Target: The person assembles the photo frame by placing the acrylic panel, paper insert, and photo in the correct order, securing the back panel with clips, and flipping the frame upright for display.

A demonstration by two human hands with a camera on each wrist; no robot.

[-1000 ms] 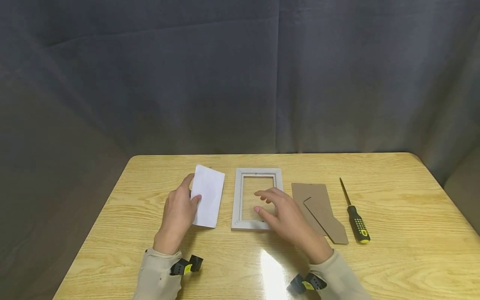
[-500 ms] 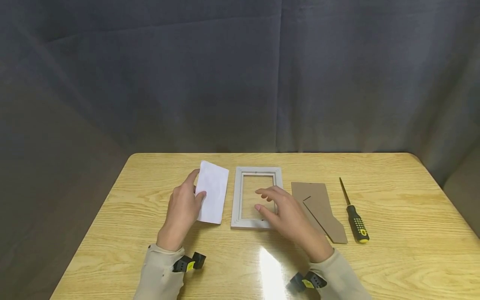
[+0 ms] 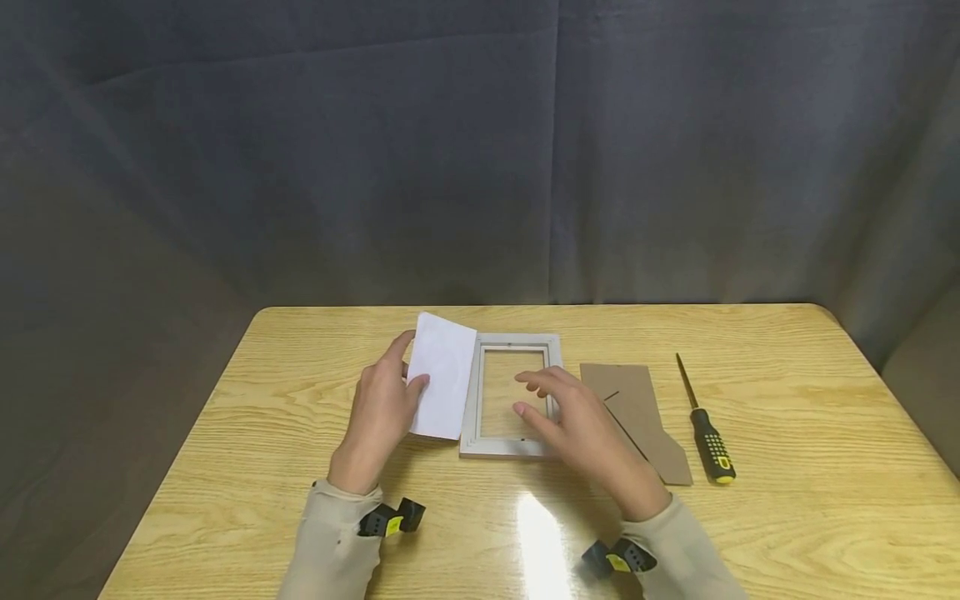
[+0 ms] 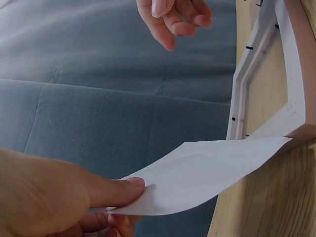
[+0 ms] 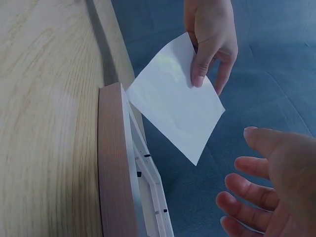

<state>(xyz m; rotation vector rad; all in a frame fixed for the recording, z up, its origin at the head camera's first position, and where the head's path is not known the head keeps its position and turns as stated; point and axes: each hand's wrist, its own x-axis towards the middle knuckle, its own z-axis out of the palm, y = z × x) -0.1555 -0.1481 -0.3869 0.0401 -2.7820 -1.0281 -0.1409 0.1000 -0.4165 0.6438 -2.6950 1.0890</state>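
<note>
My left hand (image 3: 380, 412) pinches a white sheet of paper (image 3: 444, 377) by its left edge, thumb on the face and fingers behind. The sheet is tilted and slightly bowed; its right edge overlaps the left side of a picture frame (image 3: 471, 417) in the head view. That frame lies flat on the table, white back up, with small dark tabs inside its rim in the wrist views. Over the frame's right side hovers my right hand (image 3: 581, 427), fingers loosely bent and holding nothing. In the right wrist view its fingers (image 5: 252, 192) are spread apart from the paper.
Right of the frame lies a brown backing board (image 3: 633, 400) with a stand flap, partly behind my right forearm. Farther right is a screwdriver (image 3: 708, 437) with a black and yellow handle. The wooden table (image 3: 810, 417) ends at a dark grey curtain (image 3: 480, 167).
My left hand has carried the paper rightward, from beside the picture frame to over its left side. The right hand has stayed nearly still.
</note>
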